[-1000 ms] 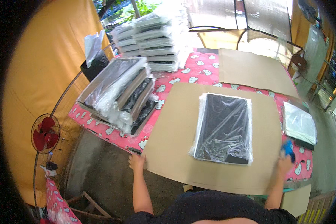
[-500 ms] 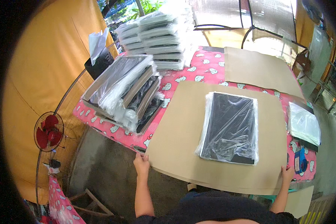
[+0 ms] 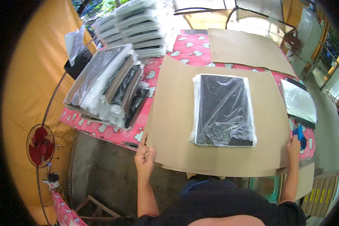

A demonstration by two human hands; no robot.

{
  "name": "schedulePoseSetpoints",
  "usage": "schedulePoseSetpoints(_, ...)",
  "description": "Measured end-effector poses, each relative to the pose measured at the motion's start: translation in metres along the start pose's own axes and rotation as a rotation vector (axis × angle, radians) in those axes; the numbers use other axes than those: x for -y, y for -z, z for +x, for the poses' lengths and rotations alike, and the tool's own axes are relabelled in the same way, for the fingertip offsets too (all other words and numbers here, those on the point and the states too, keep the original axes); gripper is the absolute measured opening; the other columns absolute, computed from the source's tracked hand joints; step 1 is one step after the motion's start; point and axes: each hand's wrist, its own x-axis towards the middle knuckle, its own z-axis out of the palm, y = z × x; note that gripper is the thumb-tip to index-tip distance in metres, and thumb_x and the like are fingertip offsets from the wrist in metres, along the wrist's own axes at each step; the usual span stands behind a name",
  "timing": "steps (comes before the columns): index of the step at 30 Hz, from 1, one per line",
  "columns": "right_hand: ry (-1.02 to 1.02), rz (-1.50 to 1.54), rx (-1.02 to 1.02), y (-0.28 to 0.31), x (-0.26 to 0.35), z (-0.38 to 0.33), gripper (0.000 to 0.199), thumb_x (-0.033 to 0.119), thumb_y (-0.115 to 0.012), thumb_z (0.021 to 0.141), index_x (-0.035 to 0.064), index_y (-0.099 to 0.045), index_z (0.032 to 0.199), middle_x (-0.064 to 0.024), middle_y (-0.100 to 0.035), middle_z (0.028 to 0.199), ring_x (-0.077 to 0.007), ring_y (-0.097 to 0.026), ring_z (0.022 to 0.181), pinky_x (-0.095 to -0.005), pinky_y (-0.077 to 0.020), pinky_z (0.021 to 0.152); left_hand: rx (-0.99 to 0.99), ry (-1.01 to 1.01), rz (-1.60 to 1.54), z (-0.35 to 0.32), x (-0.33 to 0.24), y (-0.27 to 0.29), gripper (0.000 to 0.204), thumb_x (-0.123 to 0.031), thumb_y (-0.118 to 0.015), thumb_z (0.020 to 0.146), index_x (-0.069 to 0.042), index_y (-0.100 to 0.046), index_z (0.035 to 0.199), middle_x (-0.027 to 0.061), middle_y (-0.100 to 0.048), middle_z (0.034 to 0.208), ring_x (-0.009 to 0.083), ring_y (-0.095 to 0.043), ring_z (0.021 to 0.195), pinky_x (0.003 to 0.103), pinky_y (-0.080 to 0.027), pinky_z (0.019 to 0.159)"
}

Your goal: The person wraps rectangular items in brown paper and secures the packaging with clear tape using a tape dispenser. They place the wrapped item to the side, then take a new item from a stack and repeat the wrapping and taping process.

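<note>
A large brown cardboard sheet [image 3: 173, 113] lies at the front of the table, apparently with another one under it. On it rests a flat black rectangular panel [image 3: 224, 109] wrapped in clear plastic. My left hand [image 3: 144, 154] is closed on the sheet's left edge near the front corner, thumb on the near side. At the opposite edge my right hand [image 3: 293, 145] grips the cardboard, its fingers partly hidden. Just beyond that hand sits a blue tape dispenser [image 3: 300, 136].
Plastic-wrapped panels [image 3: 109, 83] lean in a pile at left, with a taller wrapped stack [image 3: 141, 28] behind. More cardboard [image 3: 248, 49] covers the far right of the pink patterned table [image 3: 192, 47]. White plastic sleeves [image 3: 299, 100] lie at right. A red-bladed fan [image 3: 40, 146] stands at left.
Both hands have shifted forward along the cardboard's side edges. The upper sheet appears slightly turned against the one beneath. My view has also moved, so everything sits higher in the picture.
</note>
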Motion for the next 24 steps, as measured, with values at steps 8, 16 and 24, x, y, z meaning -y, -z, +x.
schedulePoseSetpoints(8,-0.024,1.05,0.449,0.054,0.116,0.015,0.027,0.015,-0.059,0.074,-0.0015,-0.062,0.096,-0.0042,-0.063,0.087,-0.014,-0.06,0.087,-0.0292,-0.0468,0.074,1.097,-0.491,0.265,-0.017,-0.022,-0.175,0.027,-0.02,-0.045,0.089,0.005,-0.052,0.099,0.0273,-0.032,0.135,0.0373,-0.027,0.13,0.054,-0.016,0.105)
schedulePoseSetpoints(16,0.811,0.425,0.784,-0.058,0.313,-0.074,0.031,0.027,-0.049,0.083,-0.0018,-0.056,0.092,-0.0252,-0.028,0.137,-0.0367,-0.023,0.129,-0.051,-0.0184,0.104,1.418,-0.029,-0.165,-0.077,0.074,-0.227,0.032,-0.026,-0.04,0.093,-0.002,-0.057,0.104,0.0157,-0.057,0.105,0.0292,-0.049,0.105,0.04,-0.034,0.096)
schedulePoseSetpoints(24,0.138,0.608,0.335,-0.084,0.24,0.093,0.048,0.04,-0.045,0.089,0.0045,-0.048,0.121,-0.0181,-0.06,0.105,-0.0262,-0.06,0.09,-0.0366,-0.047,0.08,0.445,0.271,0.207,0.172,0.134,-0.147,0.052,-0.043,-0.035,0.092,-0.006,-0.04,0.128,0.0089,-0.039,0.132,0.0235,-0.029,0.125,0.051,-0.011,0.1)
